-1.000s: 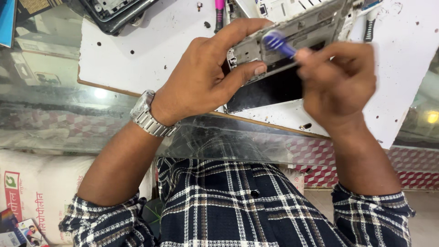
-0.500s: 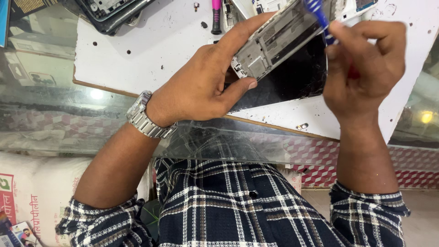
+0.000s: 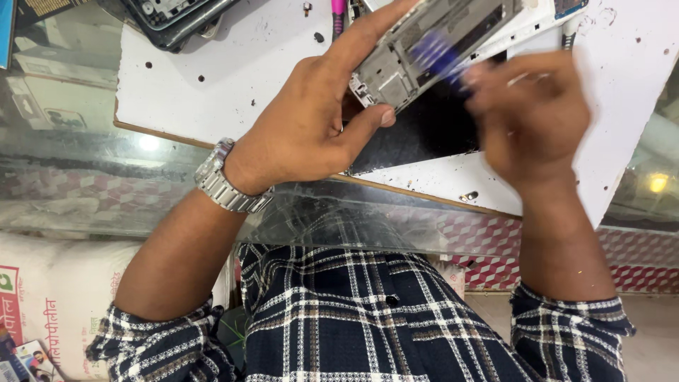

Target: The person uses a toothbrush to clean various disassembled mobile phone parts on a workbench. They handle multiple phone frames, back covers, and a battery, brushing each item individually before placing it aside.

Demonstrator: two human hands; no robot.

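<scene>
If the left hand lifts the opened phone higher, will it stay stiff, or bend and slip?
The opened phone probably stays stiff: its frame looks like rigid metal. It seems light, since the left hand props it with fingertips only. It may be fragile, as inner parts lie bare.

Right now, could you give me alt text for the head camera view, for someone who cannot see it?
Seen from above, a person's left hand tilts an opened phone over a white board while the blurred right hand works a blue-tipped tool against it. The person wears a metal wristwatch and a checked shirt; another opened phone lies at top left.
</scene>
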